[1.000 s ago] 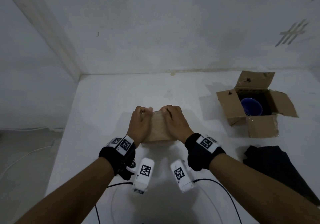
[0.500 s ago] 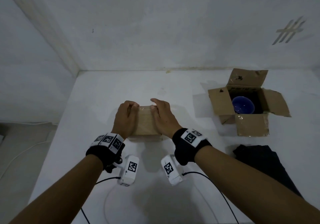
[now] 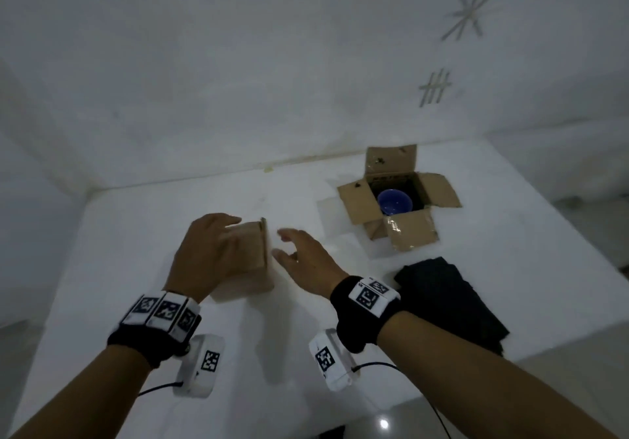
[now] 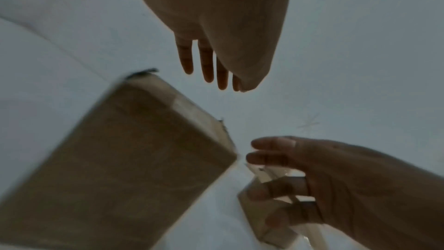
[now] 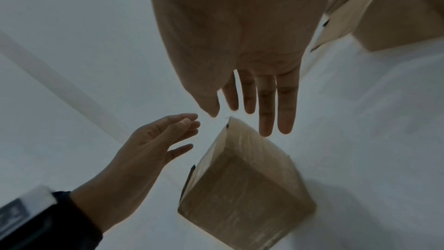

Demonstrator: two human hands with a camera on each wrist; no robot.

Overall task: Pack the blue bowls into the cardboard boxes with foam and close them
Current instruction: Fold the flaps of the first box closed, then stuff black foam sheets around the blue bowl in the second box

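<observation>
A closed, taped cardboard box (image 3: 250, 261) stands on the white table (image 3: 136, 251) in front of me. My left hand (image 3: 209, 250) hovers at its left side with straight fingers (image 4: 206, 60) and holds nothing. Just right of the box, my right hand (image 3: 301, 253) is spread open and clear of it, its fingers (image 5: 265, 105) above the box's far edge (image 5: 247, 187). An open cardboard box (image 3: 360, 200) with its flaps out stands at the back right, a blue bowl (image 3: 394, 200) inside it. The bowl in the closed box is hidden.
Black foam (image 3: 449, 302) lies folded on the table, right of my right wrist and in front of the open box. White walls enclose the table at the back and left. The table's right edge runs just past the foam.
Both hands have let go of the closed box and straightened their fingers. The right hand has drawn off to the right. The head view has tilted upward.
</observation>
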